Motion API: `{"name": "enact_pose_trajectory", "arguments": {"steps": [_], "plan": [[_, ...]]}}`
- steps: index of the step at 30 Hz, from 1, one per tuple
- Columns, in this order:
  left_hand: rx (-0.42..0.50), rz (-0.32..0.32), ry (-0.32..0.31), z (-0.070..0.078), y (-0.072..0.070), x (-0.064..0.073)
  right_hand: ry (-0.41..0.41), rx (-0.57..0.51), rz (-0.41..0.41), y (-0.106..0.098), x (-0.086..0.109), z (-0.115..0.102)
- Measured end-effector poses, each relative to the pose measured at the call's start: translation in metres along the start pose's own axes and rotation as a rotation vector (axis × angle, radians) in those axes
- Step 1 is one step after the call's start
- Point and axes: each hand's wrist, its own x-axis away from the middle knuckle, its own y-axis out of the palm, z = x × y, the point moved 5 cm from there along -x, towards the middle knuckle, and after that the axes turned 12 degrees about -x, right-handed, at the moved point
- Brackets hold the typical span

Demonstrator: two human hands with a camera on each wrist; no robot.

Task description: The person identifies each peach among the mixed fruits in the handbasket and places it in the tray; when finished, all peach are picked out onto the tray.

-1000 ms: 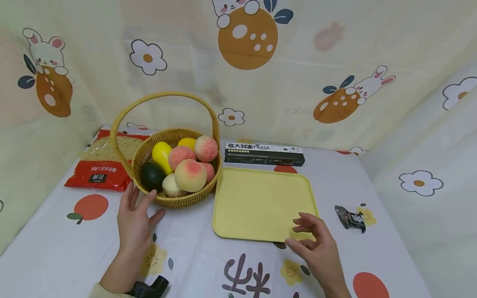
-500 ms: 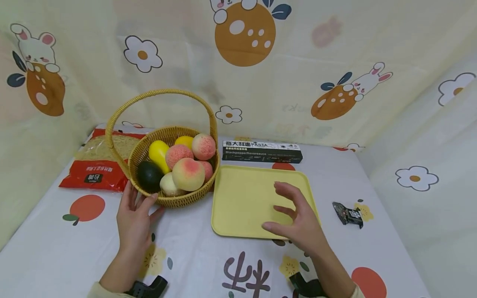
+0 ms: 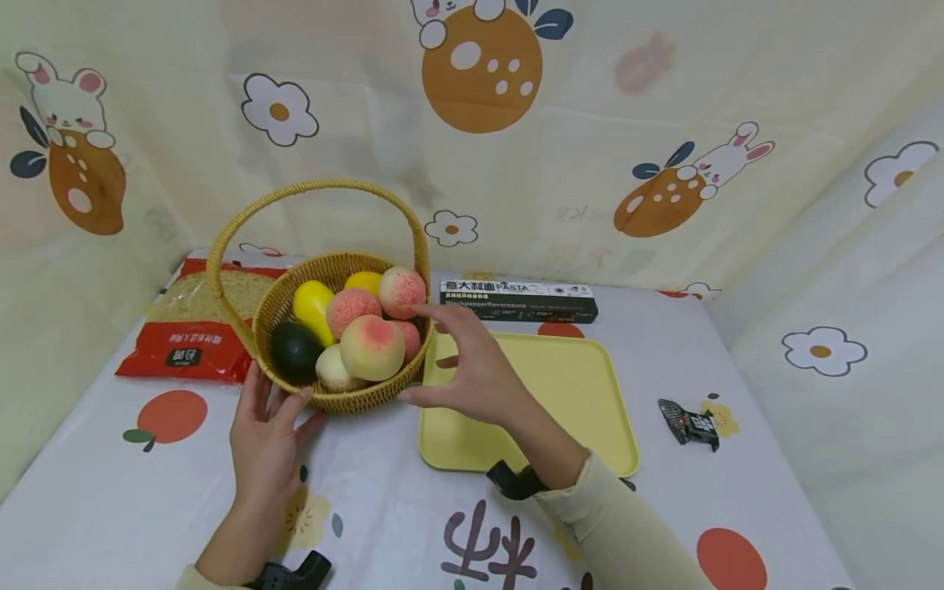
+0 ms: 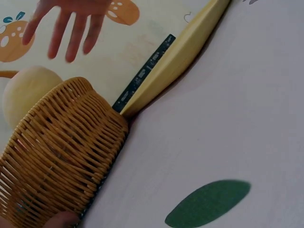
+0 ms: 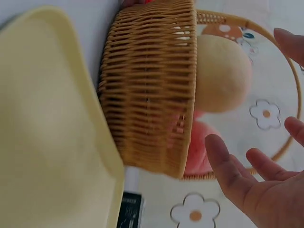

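A wicker basket [image 3: 359, 400] with a tall arched handle stands left of the middle in the head view. It holds a large peach [image 3: 373, 347], several smaller pink and pale fruits, yellow fruit [image 3: 313, 310] and a dark green avocado-like fruit [image 3: 295, 352]. My left hand [image 3: 264, 447] rests its fingers against the basket's front left side, thumb tip near the rim. My right hand [image 3: 472, 369], fingers spread and holding nothing, is at the basket's right side, over the yellow tray [image 3: 546, 401]. In the right wrist view its fingertips are close to a pink fruit [image 5: 197, 152].
Behind the tray lies a black pasta box [image 3: 519, 303]. A red-ended clear bag [image 3: 195, 344] is left of the basket, and a small black packet [image 3: 689, 426] lies to the tray's right. A patterned cloth backdrop [image 3: 354, 106] rises behind the table.
My right hand has moved left and away from me, from the tray's near right corner to the basket's right side, its fingers spreading wider. My left hand has stayed at the basket.
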Motion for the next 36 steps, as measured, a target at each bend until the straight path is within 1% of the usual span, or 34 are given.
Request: {"name": "enact_pose_trajectory", "arguments": {"steps": [3,8,11,15,18,21,26,30,33,36], "plan": [[0.011,-0.001,-0.002,0.0,-0.001,0.001,-0.05,0.06,-0.024,0.013,-0.015,-0.005],[0.021,0.014,-0.005,-0.001,-0.003,0.001,-0.069,0.126,-0.045,0.031,-0.036,-0.007],[0.021,0.021,-0.011,-0.002,-0.004,0.002,-0.033,0.175,-0.044,0.041,-0.044,-0.006],[0.035,0.014,-0.011,-0.003,-0.004,0.004,0.031,0.318,-0.046,0.051,-0.049,-0.004],[0.039,0.009,-0.005,-0.004,-0.003,0.005,0.039,0.398,-0.053,0.056,-0.052,-0.004],[0.044,0.008,0.004,-0.003,-0.002,0.005,0.027,0.422,-0.055,0.058,-0.054,-0.004],[0.046,0.01,0.015,-0.002,-0.001,0.003,0.008,0.404,-0.044,0.057,-0.056,-0.002],[0.044,0.007,0.023,-0.001,0.0,0.003,0.013,0.36,-0.027,0.055,-0.056,0.001],[0.042,0.003,0.025,0.0,0.001,0.003,0.014,0.3,-0.013,0.054,-0.056,0.002],[0.031,-0.003,0.027,0.0,0.002,0.004,0.013,0.196,0.01,0.05,-0.056,0.003]]}}
